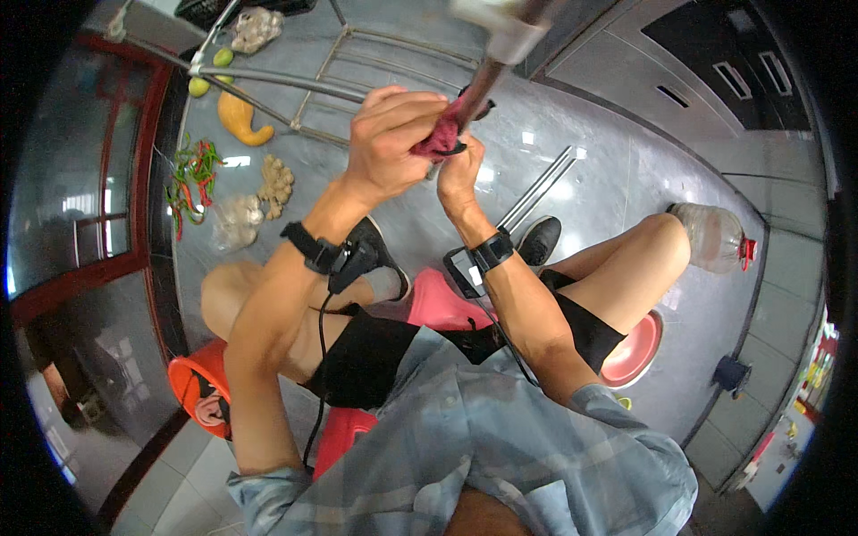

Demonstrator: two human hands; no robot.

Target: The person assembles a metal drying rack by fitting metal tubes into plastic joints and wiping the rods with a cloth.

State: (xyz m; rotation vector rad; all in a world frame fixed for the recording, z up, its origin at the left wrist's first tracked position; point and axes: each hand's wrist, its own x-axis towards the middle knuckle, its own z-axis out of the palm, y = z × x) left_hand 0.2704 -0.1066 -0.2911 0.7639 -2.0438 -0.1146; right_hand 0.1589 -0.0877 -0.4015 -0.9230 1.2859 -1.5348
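A dark red cloth (441, 138) is wrapped around a brown-grey metal pole (487, 85). My left hand (393, 138) is closed on the cloth from the left side. Just below it, my right hand (460, 174) has its fingers closed around the cloth's lower right edge, partly hidden behind the pole. The pole rises toward the top of the view, where a blurred whitish fitting (505, 31) sits on it. To the left, a metal rack frame (317, 87) of thin bars stands over the floor.
On the tiled floor at left lie a yellow squash (239, 116), red and green chilies (198, 174), ginger (275, 183) and a plastic bag (237, 223). Two thin metal rods (541, 189) lie right of centre. Around me are an orange bucket (192, 380), pink basin (636, 353) and large bottle (710, 237).
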